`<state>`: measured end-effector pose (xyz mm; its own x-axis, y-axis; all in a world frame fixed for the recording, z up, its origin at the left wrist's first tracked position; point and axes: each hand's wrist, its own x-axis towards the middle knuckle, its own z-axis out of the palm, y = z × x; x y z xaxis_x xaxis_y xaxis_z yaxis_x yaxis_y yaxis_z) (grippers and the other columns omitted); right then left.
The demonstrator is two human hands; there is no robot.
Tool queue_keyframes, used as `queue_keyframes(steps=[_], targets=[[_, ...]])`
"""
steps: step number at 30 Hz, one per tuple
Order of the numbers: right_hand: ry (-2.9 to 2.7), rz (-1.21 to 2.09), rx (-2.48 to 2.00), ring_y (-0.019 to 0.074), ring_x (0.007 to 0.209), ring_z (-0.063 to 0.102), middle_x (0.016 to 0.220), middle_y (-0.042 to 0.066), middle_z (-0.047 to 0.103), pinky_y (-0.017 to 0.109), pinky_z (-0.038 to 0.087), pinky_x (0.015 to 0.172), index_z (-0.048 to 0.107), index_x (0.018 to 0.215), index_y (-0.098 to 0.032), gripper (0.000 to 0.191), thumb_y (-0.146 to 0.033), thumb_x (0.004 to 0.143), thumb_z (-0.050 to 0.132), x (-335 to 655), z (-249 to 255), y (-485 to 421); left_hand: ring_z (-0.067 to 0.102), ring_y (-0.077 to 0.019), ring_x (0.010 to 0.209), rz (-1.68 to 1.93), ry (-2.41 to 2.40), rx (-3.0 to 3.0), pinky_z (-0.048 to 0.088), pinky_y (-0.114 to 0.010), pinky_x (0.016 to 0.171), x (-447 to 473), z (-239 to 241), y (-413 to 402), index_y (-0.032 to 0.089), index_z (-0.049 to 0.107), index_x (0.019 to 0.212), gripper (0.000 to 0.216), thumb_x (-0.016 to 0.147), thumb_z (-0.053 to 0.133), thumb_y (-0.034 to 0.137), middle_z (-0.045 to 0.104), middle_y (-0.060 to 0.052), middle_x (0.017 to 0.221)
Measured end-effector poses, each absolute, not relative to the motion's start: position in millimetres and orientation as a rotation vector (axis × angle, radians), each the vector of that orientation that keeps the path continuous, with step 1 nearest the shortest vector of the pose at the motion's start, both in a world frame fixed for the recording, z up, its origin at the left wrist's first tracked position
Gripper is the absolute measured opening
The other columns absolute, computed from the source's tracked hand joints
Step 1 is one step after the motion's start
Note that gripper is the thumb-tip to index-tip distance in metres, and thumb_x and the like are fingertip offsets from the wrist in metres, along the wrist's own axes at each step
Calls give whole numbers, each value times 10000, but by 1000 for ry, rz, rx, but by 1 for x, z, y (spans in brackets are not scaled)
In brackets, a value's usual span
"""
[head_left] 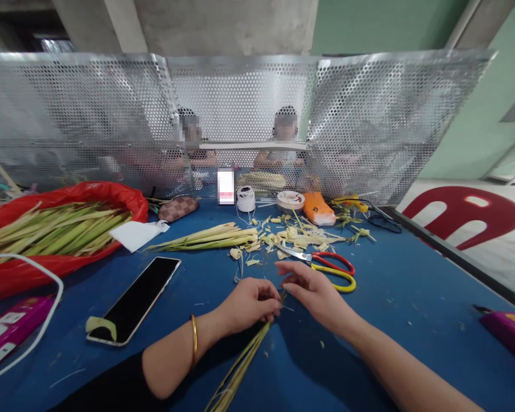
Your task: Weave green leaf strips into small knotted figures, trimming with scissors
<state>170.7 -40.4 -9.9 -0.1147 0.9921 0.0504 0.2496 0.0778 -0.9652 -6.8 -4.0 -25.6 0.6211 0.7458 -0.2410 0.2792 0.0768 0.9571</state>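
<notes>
My left hand [257, 303], with a gold bangle on its wrist, is closed around the upper end of a bundle of narrow green leaf strips [242, 363]. The strips run down toward the near edge, and a few thin ends poke out above the fingers. Just to the right, my right hand [304, 283] has its thumb and fingers apart, close to those ends; I make out nothing in it. Beyond the right hand lie scissors [332, 269] with one red and one yellow handle. Pale husk scraps [298, 236] and a sheaf of husk leaves [206, 236] lie farther back.
At left are a red bag [129, 197] of green leaves, a phone [139, 297] and a purple power strip [17, 329]. A thread spool [246, 199], a tape roll [290, 200] and an orange packet [319, 208] stand before a perforated metal screen [244, 86]. Two people sit behind it.
</notes>
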Motion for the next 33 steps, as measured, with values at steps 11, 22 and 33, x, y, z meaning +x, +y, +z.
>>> queue_keyframes(steps=[11, 22, 33], targets=[[-2027, 743, -1496, 124, 673, 521, 703, -18, 516, 227, 350, 598, 624, 659, -184, 126, -99, 752, 617, 174, -21, -42, 585, -95, 563, 404, 858, 1445, 430, -217, 536, -9, -22, -2, 151, 557, 765, 167, 696, 646, 274, 661, -1, 663], [-2145, 610, -1383, 112, 673, 522, 756, -15, 545, 223, 341, 607, 645, 708, -194, 106, -112, 771, 622, 173, -9, -50, 543, -92, 473, 501, 1001, 1361, 384, -184, 414, -6, -18, -1, 157, 558, 734, 178, 629, 666, 251, 594, 32, 544], [-1596, 1129, -1361, 128, 636, 585, 719, -3, 618, 241, 439, 619, 612, 815, -170, 131, -181, 817, 481, 171, -23, -34, 533, -104, 512, 484, 983, 1472, 382, -196, 460, -8, -22, 0, 153, 590, 699, 151, 617, 689, 233, 586, 29, 543]])
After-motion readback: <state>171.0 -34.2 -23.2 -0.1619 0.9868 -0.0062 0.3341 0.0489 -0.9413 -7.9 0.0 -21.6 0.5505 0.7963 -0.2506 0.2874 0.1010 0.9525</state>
